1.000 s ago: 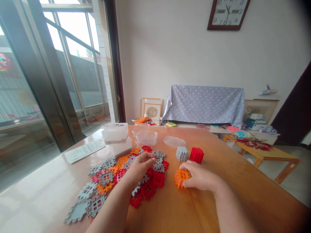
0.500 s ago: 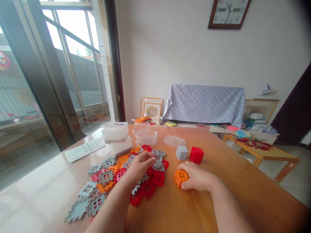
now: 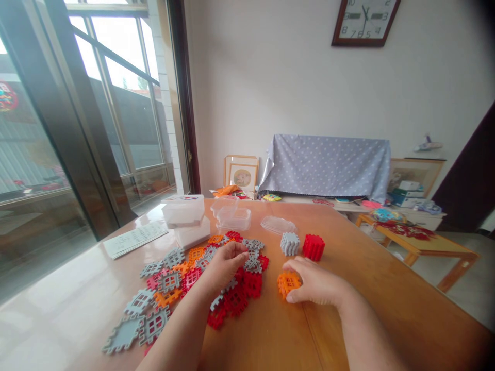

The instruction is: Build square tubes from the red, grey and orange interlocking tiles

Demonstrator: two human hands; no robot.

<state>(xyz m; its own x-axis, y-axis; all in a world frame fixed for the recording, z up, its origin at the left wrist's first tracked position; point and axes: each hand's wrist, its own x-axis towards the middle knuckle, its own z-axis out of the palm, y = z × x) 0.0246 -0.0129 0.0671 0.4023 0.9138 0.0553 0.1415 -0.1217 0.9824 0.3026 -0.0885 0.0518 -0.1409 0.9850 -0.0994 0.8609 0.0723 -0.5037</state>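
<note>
My right hand [image 3: 315, 283] grips the side of a short stack of orange interlocking plastic tiles [image 3: 289, 284], thumb in front and fingers behind. Above the loose pile, my left hand [image 3: 231, 260] has its fingers curled together; whether a piece is in them cannot be seen. Grey tiles [image 3: 139, 301], red tiles [image 3: 235, 300] and orange tiles [image 3: 167, 297] lie spread under and around it, some with window-like grids. Beyond my right hand stand a grey tile stack [image 3: 290, 243] and a red tile stack [image 3: 313, 247], side by side.
Clear plastic containers [image 3: 234, 219] and a clear lid [image 3: 278, 224] lie at the table's far side. White boxes [image 3: 183, 210] stand at the back left by a printed sheet [image 3: 135, 239]. A low wooden table [image 3: 429, 245] stands to the right.
Almost nothing differs. Both hands stay in place, the right at the orange stack and the left over the pile; the view shifts very slightly.
</note>
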